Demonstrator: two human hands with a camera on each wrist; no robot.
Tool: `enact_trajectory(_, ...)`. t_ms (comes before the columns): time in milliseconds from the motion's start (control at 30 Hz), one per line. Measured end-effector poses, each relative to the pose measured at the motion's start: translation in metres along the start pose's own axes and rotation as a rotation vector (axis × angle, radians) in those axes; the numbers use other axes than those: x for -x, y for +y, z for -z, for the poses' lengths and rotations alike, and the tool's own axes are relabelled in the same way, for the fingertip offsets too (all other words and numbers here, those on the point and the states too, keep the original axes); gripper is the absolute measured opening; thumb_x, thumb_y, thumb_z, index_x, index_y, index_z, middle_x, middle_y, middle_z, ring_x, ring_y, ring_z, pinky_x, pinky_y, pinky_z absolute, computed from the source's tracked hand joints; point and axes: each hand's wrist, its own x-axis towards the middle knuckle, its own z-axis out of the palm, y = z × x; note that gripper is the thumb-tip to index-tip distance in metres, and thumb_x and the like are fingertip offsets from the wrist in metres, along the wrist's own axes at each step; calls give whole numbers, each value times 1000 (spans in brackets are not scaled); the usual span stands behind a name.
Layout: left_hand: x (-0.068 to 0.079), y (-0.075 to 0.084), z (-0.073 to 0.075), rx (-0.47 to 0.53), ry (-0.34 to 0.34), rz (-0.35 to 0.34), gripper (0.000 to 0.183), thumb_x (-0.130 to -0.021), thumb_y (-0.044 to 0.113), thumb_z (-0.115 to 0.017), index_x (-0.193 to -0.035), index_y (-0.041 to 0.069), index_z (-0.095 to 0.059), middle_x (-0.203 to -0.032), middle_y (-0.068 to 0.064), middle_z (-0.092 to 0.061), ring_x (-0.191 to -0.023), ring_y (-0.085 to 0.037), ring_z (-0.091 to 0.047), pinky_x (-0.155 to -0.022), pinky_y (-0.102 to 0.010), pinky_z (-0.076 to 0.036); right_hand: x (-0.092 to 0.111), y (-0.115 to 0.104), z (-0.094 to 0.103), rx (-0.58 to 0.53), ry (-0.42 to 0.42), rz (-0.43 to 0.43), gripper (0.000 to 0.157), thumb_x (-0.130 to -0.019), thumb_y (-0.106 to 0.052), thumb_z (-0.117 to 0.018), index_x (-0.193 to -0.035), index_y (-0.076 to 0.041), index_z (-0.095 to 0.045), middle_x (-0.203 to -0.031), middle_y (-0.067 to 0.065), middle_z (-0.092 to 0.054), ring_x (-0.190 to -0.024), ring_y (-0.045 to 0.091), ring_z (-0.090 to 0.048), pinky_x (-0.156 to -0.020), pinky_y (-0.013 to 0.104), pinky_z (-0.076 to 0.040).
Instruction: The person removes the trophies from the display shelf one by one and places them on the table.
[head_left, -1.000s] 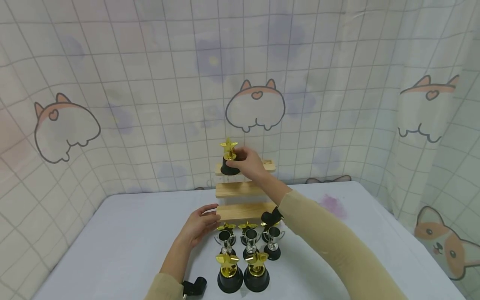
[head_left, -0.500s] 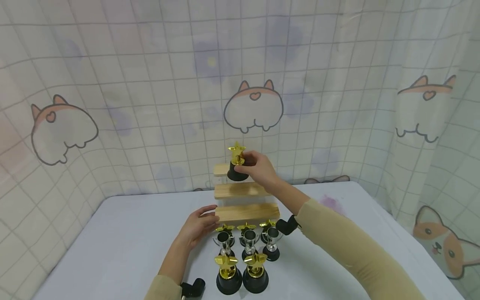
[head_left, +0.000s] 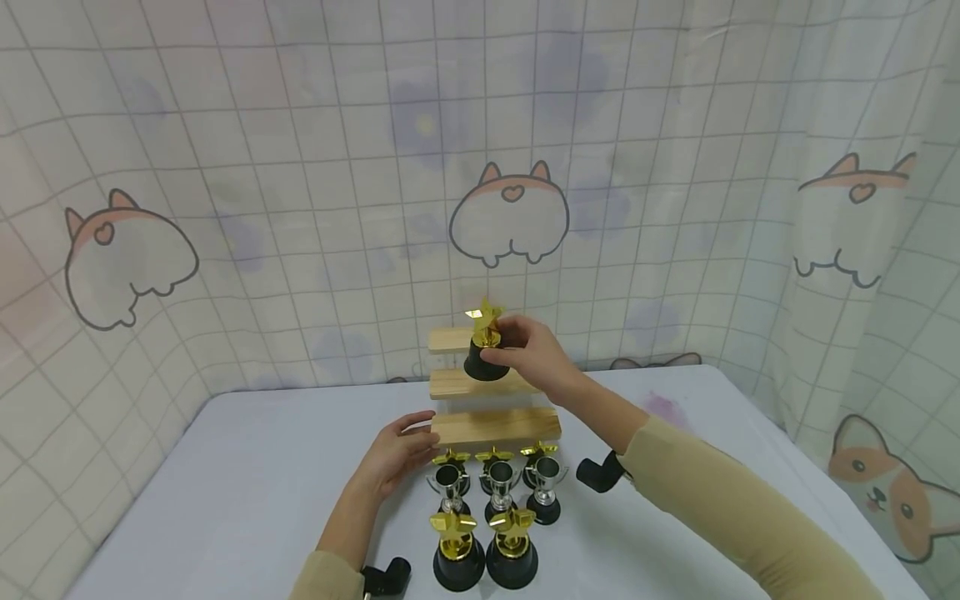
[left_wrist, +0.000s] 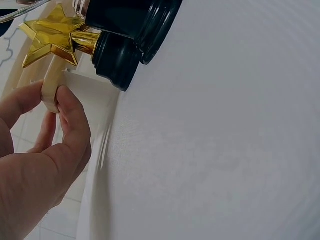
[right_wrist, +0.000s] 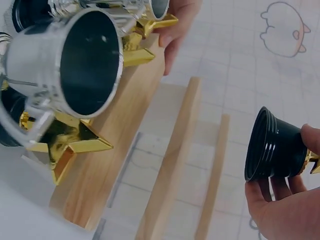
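Note:
My right hand (head_left: 536, 358) holds a gold star trophy (head_left: 480, 365) by its stem and black base. It is raised in front of the upper steps of a three-step wooden shelf (head_left: 495, 427). In the right wrist view the trophy's black base (right_wrist: 277, 150) faces the shelf, apart from the boards. My left hand (head_left: 397, 454) is at the left end of the lowest step. The left wrist view shows thumb and fingers pinching that board end (left_wrist: 50, 90) from both sides.
Before the shelf stand gold star trophies, silver cup trophies (head_left: 546, 475) behind a front pair of larger-looking star trophies (head_left: 458, 562). All are close together on the white table (head_left: 262, 483). A grid-patterned curtain (head_left: 322, 208) hangs behind the table.
My right hand has brought the star trophy down and to the right, away from the top step and toward me. The left hand stays at the lowest board.

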Motion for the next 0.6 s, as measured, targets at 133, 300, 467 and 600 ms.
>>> enact_trajectory(133, 0, -2, 1, -2, 9, -9, 52, -93, -1, -70, -142, -3, -54, -131, -25, -58, -98, -23, -67, -89, -39, -61, 10, -1, 2, 15, -17, 10, 54, -92, -15, -79, -139, -1, -55, -133, 13, -62, -126, 29, -57, -106, 47, -50)
enact_trajectory(300, 1, -3, 1, 1, 13, -6, 51, -93, -1, -69, -142, -3, -54, -131, -25, -57, -98, -23, -67, -90, -39, -61, 20, -2, 3, 4, -35, 24, 52, -92, -14, -79, -136, -1, -56, -130, 13, -63, -125, 29, -57, -105, 45, -51)
enact_trajectory(467, 1, -2, 0, 1, 7, -8, 51, -93, -1, -69, -142, -3, -54, -130, -24, -55, -98, -22, -67, -90, -39, -61, 30, -2, 6, -20, -64, 43, 48, -92, -13, -78, -134, 0, -57, -129, 15, -63, -125, 30, -58, -102, 45, -53)
enact_trajectory(600, 1, 0, 0, -4, 2, -7, 52, -93, -1, -70, -143, -3, -53, -129, -24, -55, -98, -23, -67, -90, -39, -61, 38, -2, 9, -12, -68, 34, 49, -93, -16, -78, -135, -1, -58, -130, 13, -62, -124, 30, -57, -102, 45, -53)
